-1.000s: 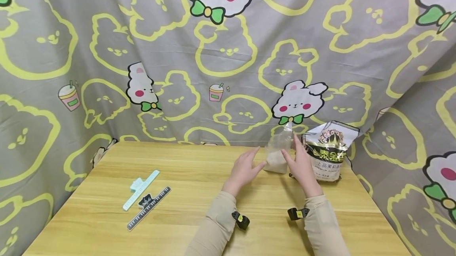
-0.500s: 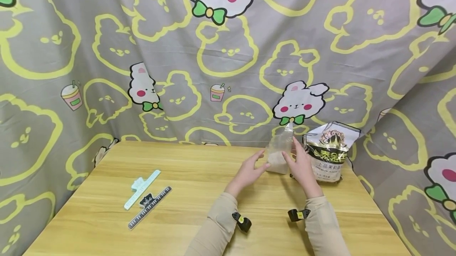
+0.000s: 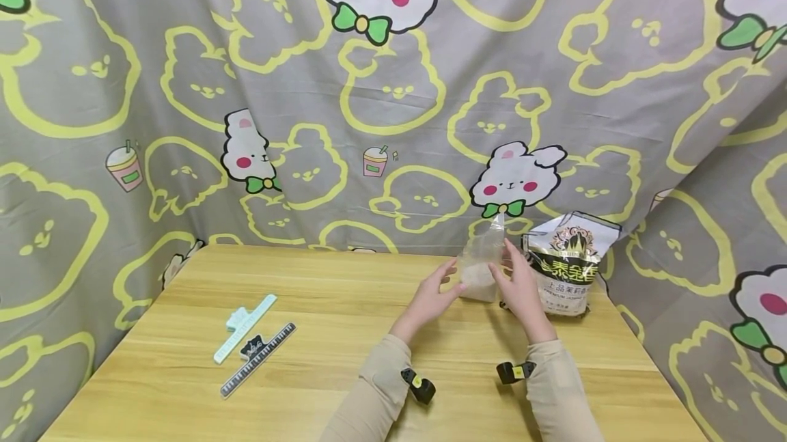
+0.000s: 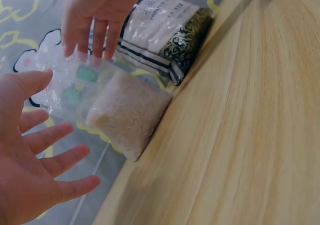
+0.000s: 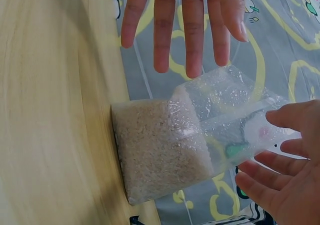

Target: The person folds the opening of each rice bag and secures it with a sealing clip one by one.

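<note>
The worktop (image 3: 344, 374) carries, by its far edge towards the far right corner, a printed packet (image 3: 567, 264) and, just left of it, an upright clear bag of rice (image 3: 479, 281). The bag's filled base should be fairly weighty, firm yet yielding; the film above looks limp and slippery, so cup the base from both sides. Left hand (image 3: 432, 296) and right hand (image 3: 520, 288) flank it, fingers extended, gripping nothing.

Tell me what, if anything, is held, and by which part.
Nothing appears held: the clear bag stands on the table between the left hand and right hand, neither curled round it. Whether either touches it is unclear.
</note>
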{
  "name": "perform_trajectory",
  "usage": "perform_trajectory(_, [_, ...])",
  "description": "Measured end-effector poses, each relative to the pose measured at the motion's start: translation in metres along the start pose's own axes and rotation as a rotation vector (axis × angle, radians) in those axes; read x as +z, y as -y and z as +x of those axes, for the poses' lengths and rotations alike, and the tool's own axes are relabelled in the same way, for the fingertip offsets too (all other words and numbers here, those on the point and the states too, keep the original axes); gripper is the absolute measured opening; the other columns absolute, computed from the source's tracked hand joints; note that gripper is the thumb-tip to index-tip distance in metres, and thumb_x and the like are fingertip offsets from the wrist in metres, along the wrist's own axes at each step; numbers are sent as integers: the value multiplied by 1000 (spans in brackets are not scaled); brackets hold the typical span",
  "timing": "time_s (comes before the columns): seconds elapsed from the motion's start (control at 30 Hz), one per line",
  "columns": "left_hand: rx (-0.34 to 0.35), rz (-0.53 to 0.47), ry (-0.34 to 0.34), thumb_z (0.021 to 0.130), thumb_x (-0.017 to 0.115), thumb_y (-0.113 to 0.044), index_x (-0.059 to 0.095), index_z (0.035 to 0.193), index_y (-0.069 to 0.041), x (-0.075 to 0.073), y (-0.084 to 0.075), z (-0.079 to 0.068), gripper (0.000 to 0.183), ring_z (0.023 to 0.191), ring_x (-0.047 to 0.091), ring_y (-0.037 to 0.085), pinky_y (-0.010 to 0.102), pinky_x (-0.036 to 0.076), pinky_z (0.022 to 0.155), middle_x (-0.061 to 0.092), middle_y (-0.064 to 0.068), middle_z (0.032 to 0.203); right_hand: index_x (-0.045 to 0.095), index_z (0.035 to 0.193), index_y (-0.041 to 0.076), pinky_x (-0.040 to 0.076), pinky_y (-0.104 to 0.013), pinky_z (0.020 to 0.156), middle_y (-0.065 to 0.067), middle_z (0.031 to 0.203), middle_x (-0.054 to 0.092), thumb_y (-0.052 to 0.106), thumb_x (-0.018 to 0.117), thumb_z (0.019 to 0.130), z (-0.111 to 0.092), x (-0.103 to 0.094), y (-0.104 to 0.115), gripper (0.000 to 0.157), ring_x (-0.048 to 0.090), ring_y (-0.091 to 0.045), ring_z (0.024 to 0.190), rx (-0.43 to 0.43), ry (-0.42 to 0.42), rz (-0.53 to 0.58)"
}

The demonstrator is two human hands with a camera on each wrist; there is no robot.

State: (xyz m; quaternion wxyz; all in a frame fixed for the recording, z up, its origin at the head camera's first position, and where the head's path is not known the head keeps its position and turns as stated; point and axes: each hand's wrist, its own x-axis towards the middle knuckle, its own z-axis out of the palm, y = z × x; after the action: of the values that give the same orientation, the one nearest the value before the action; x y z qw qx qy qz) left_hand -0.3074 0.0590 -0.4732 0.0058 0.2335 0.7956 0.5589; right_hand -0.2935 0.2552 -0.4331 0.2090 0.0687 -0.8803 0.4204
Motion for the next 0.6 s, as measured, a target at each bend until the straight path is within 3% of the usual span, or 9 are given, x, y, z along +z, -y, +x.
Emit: perform_trajectory(0.6, [15,-97,-64,96,62,-21,44,144,-10,2,3,0,52,124,55,42,56,46,101,53,17,142,51,130,-10,49,-51,98,-30,121,57,3,55,97,1,2,-1,36,59,-43,111,56,-83,41])
